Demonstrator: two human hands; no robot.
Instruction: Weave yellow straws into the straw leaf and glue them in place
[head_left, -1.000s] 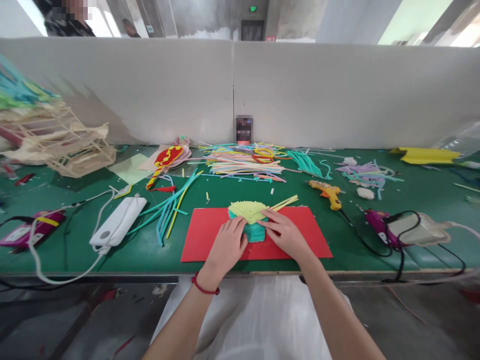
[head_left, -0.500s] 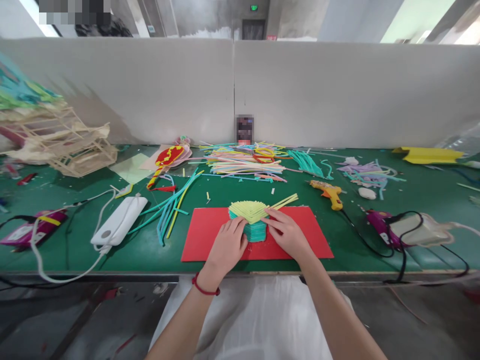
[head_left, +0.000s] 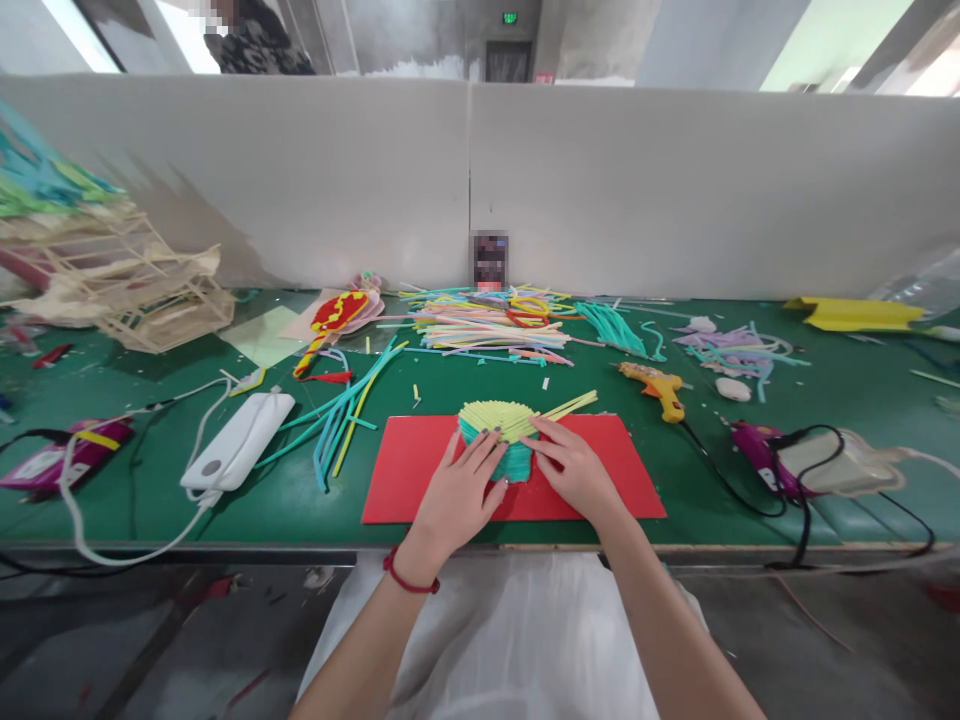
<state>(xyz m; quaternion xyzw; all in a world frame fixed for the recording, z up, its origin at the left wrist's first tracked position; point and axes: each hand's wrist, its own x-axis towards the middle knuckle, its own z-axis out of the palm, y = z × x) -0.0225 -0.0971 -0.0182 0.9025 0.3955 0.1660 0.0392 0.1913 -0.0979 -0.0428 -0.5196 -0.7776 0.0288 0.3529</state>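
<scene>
On a red board (head_left: pixel 409 470) lies a piece built of pipe cleaners, with a yellow fan-shaped top (head_left: pixel 496 415) over a teal lower part (head_left: pixel 517 465). My left hand (head_left: pixel 457 495) rests flat on its left side, fingers stretched and spread across the teal rows up to the yellow edge. At the right edge, the thumb and fingers of my right hand (head_left: pixel 574 468) close on the yellow pipe cleaners. Loose ends of yellow pipe cleaners (head_left: pixel 574 403) stick out past that hand to the upper right.
Bundled pipe cleaners (head_left: pixel 487 330) lie along the back. A yellow glue gun (head_left: pixel 664 390) with a black cord sits right. A white power bank (head_left: pixel 240 440) and teal strands (head_left: pixel 345 410) are left. A wooden-stick model (head_left: pixel 165 280) stands far left. A partition (head_left: pixel 300 180) closes off the back.
My left hand has opened from bent fingers near the yellow edge to a flat, spread pose covering more of the teal part. My right hand stays nearly in place.
</scene>
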